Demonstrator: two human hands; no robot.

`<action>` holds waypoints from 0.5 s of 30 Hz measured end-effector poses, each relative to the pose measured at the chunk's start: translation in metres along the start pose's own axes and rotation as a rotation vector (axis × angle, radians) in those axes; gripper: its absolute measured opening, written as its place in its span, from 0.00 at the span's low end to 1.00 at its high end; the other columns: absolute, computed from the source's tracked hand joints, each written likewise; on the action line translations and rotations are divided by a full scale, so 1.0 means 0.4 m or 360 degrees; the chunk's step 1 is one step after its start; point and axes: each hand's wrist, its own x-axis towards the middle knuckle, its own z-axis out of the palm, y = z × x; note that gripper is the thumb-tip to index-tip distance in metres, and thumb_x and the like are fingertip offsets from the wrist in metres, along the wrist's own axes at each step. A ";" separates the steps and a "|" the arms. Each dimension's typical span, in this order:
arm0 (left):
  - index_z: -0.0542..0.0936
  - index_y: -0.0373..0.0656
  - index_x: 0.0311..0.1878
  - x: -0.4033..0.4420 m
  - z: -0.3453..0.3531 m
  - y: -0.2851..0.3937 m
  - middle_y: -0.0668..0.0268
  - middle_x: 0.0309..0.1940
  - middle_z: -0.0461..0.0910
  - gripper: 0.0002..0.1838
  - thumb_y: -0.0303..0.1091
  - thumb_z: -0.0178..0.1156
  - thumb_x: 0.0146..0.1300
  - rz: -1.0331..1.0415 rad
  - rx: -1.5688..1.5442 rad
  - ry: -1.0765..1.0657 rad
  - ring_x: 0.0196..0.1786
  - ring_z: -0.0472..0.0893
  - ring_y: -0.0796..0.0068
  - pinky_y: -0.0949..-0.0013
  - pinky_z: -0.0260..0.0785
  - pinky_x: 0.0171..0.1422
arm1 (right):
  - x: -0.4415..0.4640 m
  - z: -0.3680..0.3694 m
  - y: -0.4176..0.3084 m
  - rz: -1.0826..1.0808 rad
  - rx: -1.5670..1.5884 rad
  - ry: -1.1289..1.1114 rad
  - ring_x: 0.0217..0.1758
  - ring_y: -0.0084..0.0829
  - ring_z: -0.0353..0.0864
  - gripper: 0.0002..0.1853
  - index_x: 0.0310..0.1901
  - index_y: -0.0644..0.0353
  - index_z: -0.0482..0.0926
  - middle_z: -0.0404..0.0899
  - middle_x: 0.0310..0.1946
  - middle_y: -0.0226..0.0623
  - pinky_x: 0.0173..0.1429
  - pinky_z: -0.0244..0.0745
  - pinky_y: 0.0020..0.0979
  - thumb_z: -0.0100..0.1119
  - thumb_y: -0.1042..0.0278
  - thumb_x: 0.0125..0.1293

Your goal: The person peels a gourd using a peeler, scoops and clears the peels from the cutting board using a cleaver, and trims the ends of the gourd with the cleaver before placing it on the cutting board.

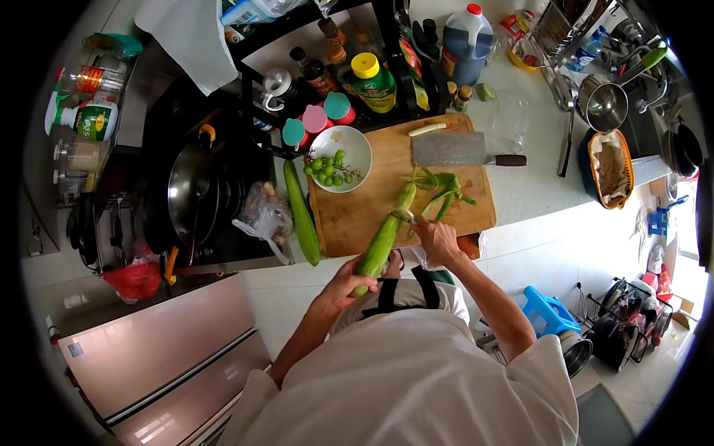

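Observation:
My left hand is wrapped round the lower end of a long green luffa gourd, which is tilted over the front edge of the wooden cutting board. In my right hand is a peeler, its head against the upper part of the gourd; my fingers hide most of its handle. Green strips of peel lie on the board near it. A cleaver rests flat at the back of the board, beside a pale cut stalk piece.
A white bowl of green grapes sits on the board's left corner. Another luffa gourd lies left of the board, near a plastic bag. A wok is on the stove. Bottles and a yellow-capped jar stand behind; a lined basket is right.

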 end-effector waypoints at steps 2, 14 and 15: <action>0.71 0.36 0.59 -0.003 -0.019 -0.010 0.59 0.43 0.76 0.31 0.19 0.61 0.46 -0.0051 -0.0030 0.0037 0.35 0.77 0.76 0.72 0.73 0.39 | 0.021 0.016 0.010 0.0032 -0.0036 -0.0020 0.27 0.55 0.79 0.10 0.44 0.53 0.71 0.79 0.24 0.49 0.28 0.69 0.52 0.48 0.57 0.70; 0.69 0.33 0.61 -0.006 -0.041 -0.029 0.57 0.49 0.75 0.31 0.21 0.58 0.49 0.0038 -0.0137 -0.0054 0.43 0.77 0.73 0.73 0.72 0.42 | 0.118 0.057 0.085 0.0199 -0.0370 0.0150 0.27 0.52 0.81 0.14 0.43 0.56 0.71 0.81 0.25 0.47 0.28 0.71 0.50 0.44 0.54 0.71; 0.68 0.32 0.62 -0.006 -0.042 -0.034 0.55 0.51 0.74 0.32 0.20 0.56 0.49 0.0032 -0.0211 -0.0107 0.47 0.77 0.72 0.73 0.72 0.41 | 0.124 0.055 0.094 0.0257 -0.0389 0.0193 0.27 0.52 0.81 0.14 0.42 0.57 0.72 0.81 0.25 0.47 0.28 0.71 0.50 0.44 0.55 0.71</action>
